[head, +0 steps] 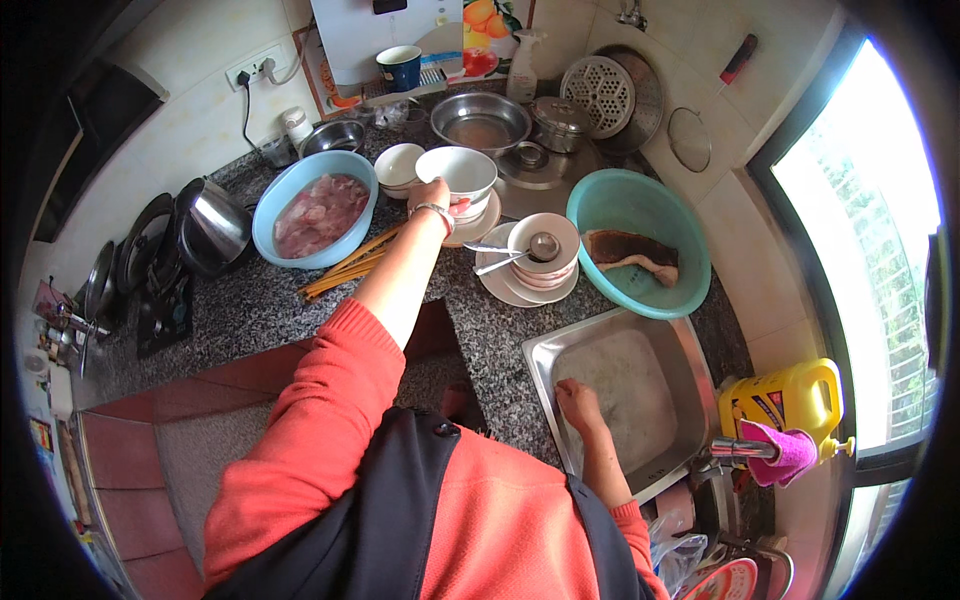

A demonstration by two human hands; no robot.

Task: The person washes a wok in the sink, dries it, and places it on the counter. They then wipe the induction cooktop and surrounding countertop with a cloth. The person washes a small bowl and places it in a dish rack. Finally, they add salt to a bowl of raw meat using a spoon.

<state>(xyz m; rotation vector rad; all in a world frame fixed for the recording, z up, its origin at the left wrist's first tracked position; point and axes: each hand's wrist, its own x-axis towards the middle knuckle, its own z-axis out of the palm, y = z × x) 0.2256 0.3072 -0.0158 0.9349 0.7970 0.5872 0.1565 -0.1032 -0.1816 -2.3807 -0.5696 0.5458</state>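
Observation:
My left hand point(429, 193) reaches out over the counter and grips the near rim of a large white bowl point(465, 171) on a stack of bowls and plates. A smaller white bowl point(399, 163) sits just left of it. My right hand point(579, 405) hangs over the left side of the stainless steel sink point(637, 390), fingers curled together, with nothing visible in them. Between my hands, another stack of bowls point(546, 225) on plates carries a metal ladle point(543, 247) and spoons. Whatever lies under my left palm is hidden.
A light blue basin point(300, 260) holds raw meat in liquid; chopsticks point(352, 270) lie beside it. A green basin point(637, 294) with a skin-on meat slab stands behind the sink. At right are a yellow jug point(780, 405) and a faucet with a pink cloth point(784, 454).

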